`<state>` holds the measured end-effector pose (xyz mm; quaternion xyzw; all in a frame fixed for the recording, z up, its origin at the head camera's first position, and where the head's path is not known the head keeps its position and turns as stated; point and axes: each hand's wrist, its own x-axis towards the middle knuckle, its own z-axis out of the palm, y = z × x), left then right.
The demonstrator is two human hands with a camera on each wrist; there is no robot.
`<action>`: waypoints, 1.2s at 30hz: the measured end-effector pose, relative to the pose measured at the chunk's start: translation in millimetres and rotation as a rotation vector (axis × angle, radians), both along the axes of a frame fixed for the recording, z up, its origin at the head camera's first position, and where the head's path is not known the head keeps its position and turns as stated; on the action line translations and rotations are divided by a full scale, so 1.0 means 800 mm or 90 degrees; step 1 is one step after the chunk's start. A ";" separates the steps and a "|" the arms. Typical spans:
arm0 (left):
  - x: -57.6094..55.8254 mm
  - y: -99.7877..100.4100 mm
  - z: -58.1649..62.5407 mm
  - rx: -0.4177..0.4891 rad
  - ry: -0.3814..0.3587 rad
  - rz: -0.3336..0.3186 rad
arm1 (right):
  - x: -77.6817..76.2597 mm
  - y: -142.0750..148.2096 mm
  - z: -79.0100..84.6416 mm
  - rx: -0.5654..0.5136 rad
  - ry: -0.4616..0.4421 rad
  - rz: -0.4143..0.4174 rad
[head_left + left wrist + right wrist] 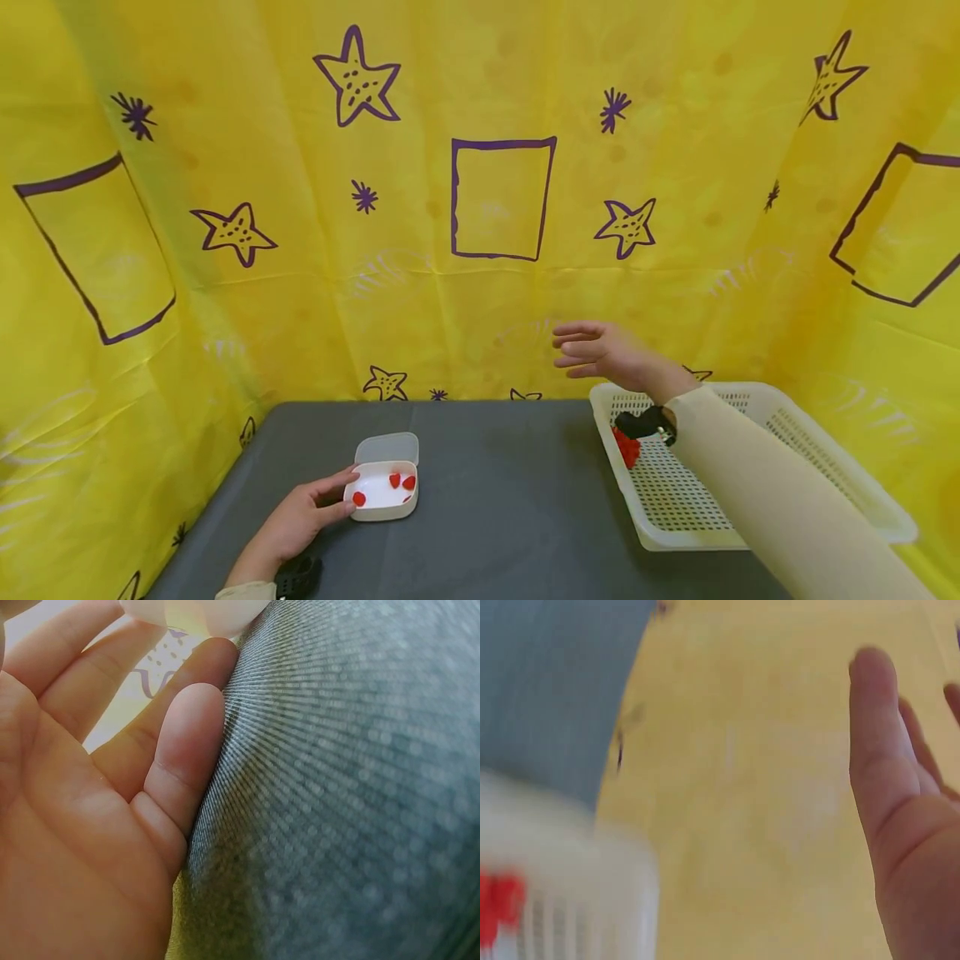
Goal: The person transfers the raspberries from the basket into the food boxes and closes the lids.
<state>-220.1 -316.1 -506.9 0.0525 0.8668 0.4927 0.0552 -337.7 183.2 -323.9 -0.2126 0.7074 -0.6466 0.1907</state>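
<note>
My left hand (300,512) holds a small white box (384,514) at its left end, thumb near the front corner and fingers at the back. The box sits on the table with its translucent lid (387,448) swung open behind. Several small red pieces (394,481), one heart-like, lie inside it. In the left wrist view, the fingers (187,742) reach up to the box's pale underside. My right hand (600,352) is raised over the back left of a white basket (693,540), fingers loosely extended, holding nothing. A red cluster (627,448) lies at the basket's left side.
The dark grey table (510,500) spreads between box and basket. A yellow curtain (495,333) with purple stars and frames hangs behind and on both sides. Black bands (648,423) circle both wrists.
</note>
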 end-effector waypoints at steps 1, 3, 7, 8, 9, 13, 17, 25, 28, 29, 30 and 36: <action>0.000 0.000 0.000 0.000 0.000 -0.001 | -0.001 0.020 -0.001 0.004 -0.003 -0.007; -0.001 0.000 0.000 0.000 -0.001 -0.001 | 0.000 0.057 -0.006 0.017 -0.005 -0.016; -0.001 0.000 0.001 -0.003 -0.005 0.004 | 0.004 0.110 -0.029 0.058 -0.042 -0.046; -0.002 -0.001 0.001 -0.001 -0.003 0.005 | 0.005 0.119 -0.036 0.076 -0.053 -0.049; -0.002 -0.001 0.001 0.000 -0.002 0.007 | 0.007 0.126 -0.044 0.098 -0.064 -0.052; -0.003 -0.004 -0.002 0.006 0.008 0.001 | 0.013 0.148 -0.077 0.173 -0.094 -0.057; -0.002 -0.003 -0.002 0.014 0.010 -0.006 | 0.015 0.159 -0.106 0.203 -0.112 -0.076; -0.003 0.000 -0.004 0.001 0.014 -0.002 | 0.018 0.159 -0.155 0.245 -0.141 -0.099; -0.003 0.000 -0.005 0.022 0.010 -0.016 | 0.019 0.155 -0.166 0.259 -0.141 -0.096; -0.003 0.000 -0.005 0.030 0.008 -0.020 | 0.019 0.154 -0.168 0.263 -0.140 -0.099; -0.003 0.000 -0.005 0.037 0.008 -0.023 | 0.018 0.153 -0.169 0.267 -0.139 -0.102; -0.002 -0.003 -0.004 0.042 -0.001 -0.018 | 0.014 0.146 -0.174 0.288 -0.133 -0.118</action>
